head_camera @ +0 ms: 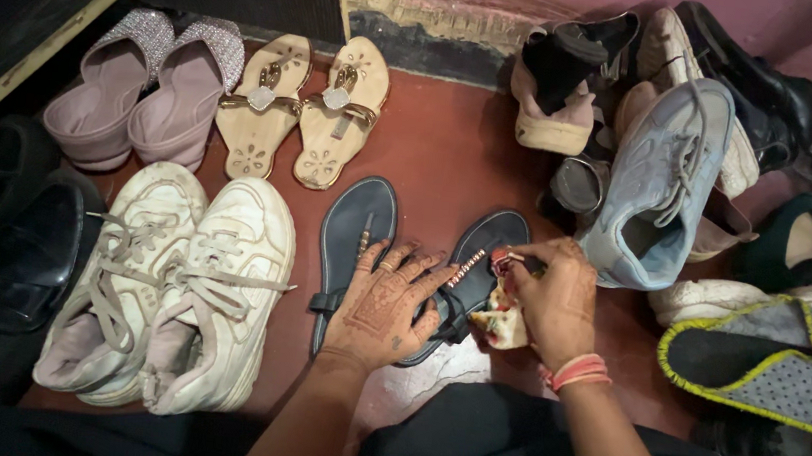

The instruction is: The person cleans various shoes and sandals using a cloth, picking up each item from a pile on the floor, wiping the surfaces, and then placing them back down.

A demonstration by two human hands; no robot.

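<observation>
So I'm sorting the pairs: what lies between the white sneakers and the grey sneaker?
In the head view, between the white sneakers and the grey sneaker lie two dark flat sandals, with the left hand on them and the right hand holding a cloth.

Red-brown floor (454, 153), worn pale near bottom. Directly on it: glittery mauve slip-ons (144, 90), gold sandals (303, 107), white sneakers (174, 284), two dark flat sandals (356, 228) side by side, black shoes (18, 238) at left. Jumbled shoe pile (675, 156) at right.
</observation>
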